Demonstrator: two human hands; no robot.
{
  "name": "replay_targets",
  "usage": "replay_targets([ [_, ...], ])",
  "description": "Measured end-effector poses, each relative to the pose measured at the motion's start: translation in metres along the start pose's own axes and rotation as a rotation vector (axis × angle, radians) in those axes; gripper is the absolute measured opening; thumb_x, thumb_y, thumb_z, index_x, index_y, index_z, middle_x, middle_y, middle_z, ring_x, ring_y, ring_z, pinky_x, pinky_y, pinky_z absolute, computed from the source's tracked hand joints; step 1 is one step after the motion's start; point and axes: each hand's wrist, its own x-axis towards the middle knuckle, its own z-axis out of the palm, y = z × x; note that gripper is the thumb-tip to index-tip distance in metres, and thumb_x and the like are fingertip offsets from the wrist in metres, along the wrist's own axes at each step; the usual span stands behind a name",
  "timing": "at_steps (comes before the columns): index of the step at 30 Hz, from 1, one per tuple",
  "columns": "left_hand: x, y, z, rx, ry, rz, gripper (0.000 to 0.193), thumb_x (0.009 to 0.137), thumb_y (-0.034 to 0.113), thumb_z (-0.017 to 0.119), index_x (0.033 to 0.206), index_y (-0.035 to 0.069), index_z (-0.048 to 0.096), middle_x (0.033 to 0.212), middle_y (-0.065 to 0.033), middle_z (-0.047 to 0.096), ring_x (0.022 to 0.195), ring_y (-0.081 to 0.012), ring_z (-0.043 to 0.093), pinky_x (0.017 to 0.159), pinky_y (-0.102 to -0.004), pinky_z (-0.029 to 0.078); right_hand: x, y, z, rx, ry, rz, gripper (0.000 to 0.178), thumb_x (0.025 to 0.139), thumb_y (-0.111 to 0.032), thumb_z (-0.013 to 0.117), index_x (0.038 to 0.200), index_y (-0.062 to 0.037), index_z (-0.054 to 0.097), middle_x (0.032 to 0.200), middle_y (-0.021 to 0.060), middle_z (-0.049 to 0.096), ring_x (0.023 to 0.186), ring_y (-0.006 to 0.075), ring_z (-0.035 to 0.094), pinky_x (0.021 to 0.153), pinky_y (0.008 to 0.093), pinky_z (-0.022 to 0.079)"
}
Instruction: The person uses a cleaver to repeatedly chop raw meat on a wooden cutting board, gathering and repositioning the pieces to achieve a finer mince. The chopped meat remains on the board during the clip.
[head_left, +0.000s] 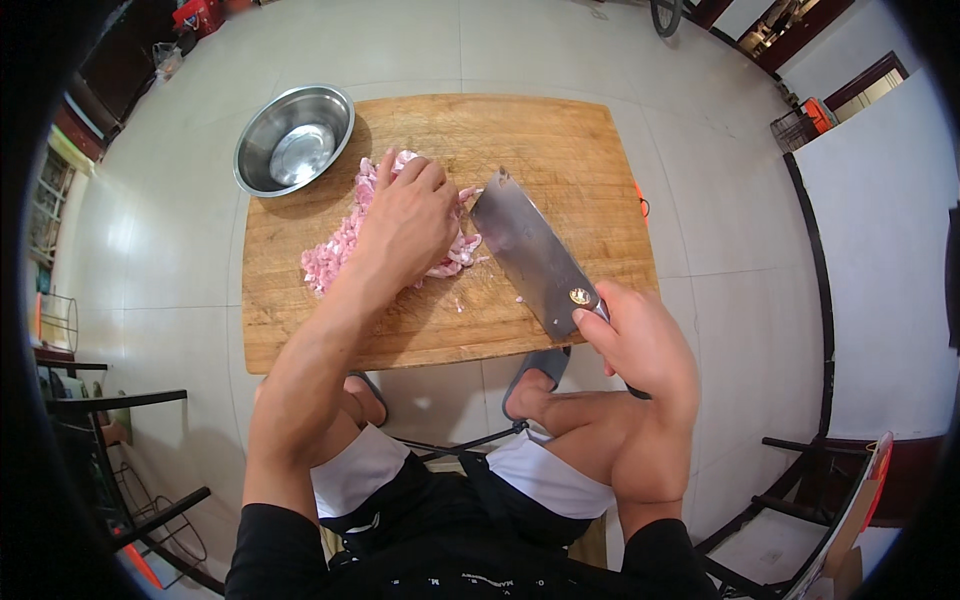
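Pale pink raw meat (332,258), cut into small pieces on the left and in larger strips on the right, is heaped on a wooden cutting board (570,135). My left hand (412,215) rests on the heap with its fingers curled down over the meat; its fingertips are partly hidden. In my right hand (640,335) is the handle of a broad cleaver (530,250). The blade lies tilted toward the far left, just right of the meat, its tip close to the strips. A few scraps dot the wood near the blade.
A steel bowl (258,150) stands at the board's far left corner, with no food visible inside. My knees and slippered feet are below the near edge. Dark-framed chairs (120,402) flank me on both sides. A white wall panel (875,260) rises at the right.
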Motion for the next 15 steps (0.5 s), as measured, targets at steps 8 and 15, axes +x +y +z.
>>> replay_targets([
  [8,-0.005,0.011,-0.033,-0.099,-0.177,0.066,0.046,0.081,0.035,0.086,0.115,0.004,0.082,0.142,-0.0147,0.065,0.152,-0.0372,0.050,0.136,-0.0645,0.028,-0.003,0.019,-0.025,0.080,-0.158,0.087,0.027,0.106,-0.026,0.069,0.100,0.0006,0.066,0.073,0.0082,0.070,0.055,0.0175,0.067,0.054,0.0370,0.052],
  [15,-0.018,0.006,-0.011,-0.076,-0.130,0.157,0.047,0.076,0.032,0.090,0.113,0.004,0.082,0.159,-0.0161,0.058,0.160,-0.0391,0.043,0.135,-0.0650,0.029,0.028,0.061,-0.030,0.288,-0.274,0.091,0.022,0.106,-0.021,0.066,0.096,-0.0024,0.064,0.071,0.0022,0.064,0.051,0.0113,0.059,0.053,0.0333,0.050],
])
